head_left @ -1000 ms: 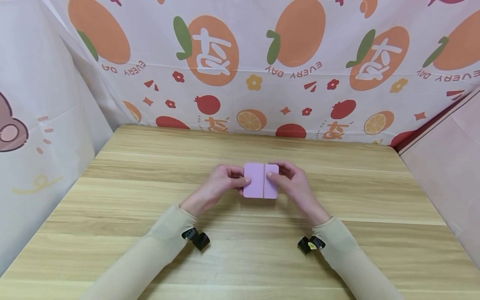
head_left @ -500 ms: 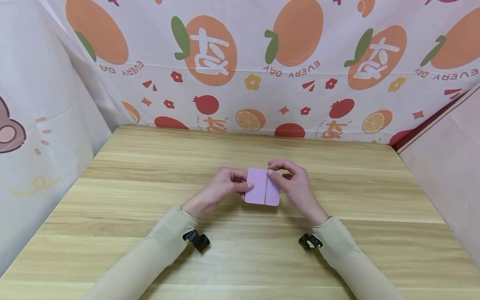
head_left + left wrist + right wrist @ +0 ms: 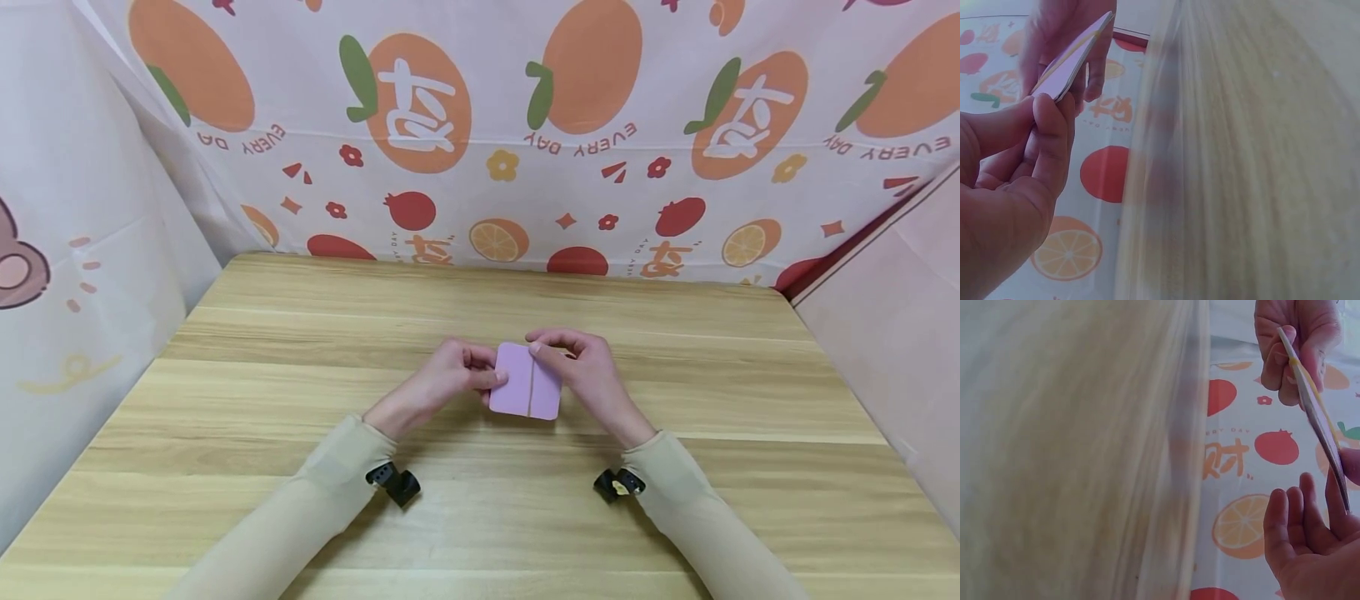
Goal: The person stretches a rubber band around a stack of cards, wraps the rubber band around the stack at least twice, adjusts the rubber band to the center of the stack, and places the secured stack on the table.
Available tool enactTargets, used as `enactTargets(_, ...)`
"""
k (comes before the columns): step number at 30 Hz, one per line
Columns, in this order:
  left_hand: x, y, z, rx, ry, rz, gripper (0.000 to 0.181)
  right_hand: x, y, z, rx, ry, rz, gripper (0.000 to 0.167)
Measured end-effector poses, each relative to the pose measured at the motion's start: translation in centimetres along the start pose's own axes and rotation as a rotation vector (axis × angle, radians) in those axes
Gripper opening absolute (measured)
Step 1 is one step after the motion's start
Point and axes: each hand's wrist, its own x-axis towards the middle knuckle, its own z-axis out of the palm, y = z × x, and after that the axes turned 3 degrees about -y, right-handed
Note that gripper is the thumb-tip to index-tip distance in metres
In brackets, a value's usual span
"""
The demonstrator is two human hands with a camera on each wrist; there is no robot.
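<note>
A thin pink card (image 3: 512, 382) with rounded corners is held up above the table. A narrow tan rubber band (image 3: 531, 392) runs from top to bottom around it, slightly right of its middle. My left hand (image 3: 448, 379) pinches the card's left edge, thumb on the front. At the top edge, by the band, my right hand (image 3: 592, 371) pinches with thumb and forefinger; whether it also grips the band is hard to tell. In the right wrist view the card (image 3: 1317, 419) appears nearly edge-on, and the right hand's other fingers (image 3: 1294, 515) are loosely bent away from it.
The wooden table (image 3: 480, 517) spreads beneath both hands. A fruit-printed cloth (image 3: 480, 192) hangs behind its far edge, with pale cloth (image 3: 112, 208) at the left and a pale panel (image 3: 892, 333) at the right. Black wrist cameras (image 3: 401, 485) sit on the sleeves.
The card has come slightly nearer the body and tilted a little. My right thumb has slid from the card's front face up to its top edge beside the band. My left hand keeps its grip.
</note>
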Motion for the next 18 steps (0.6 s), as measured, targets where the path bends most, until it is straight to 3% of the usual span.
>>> enactTargets(3,0.0,0.0,0.0,0.003,0.0,-0.003,0.008,-0.2,-0.6,0.0,0.003,-0.021,0.003,0.018)
enactTargets(7,0.0,-0.1,-0.1,-0.009,0.006,-0.009,0.009,0.3,0.8,-0.2,0.022,-0.034,0.003,0.022)
enactTargets(10,0.2,-0.3,-0.4,-0.031,0.035,-0.025,0.009,0.7,2.0,-0.4,0.029,-0.033,-0.003,0.027)
enactTargets(18,0.2,0.0,-1.4,-0.077,0.122,-0.018,0.008,0.9,2.5,-0.4,0.012,0.022,-0.033,0.028)
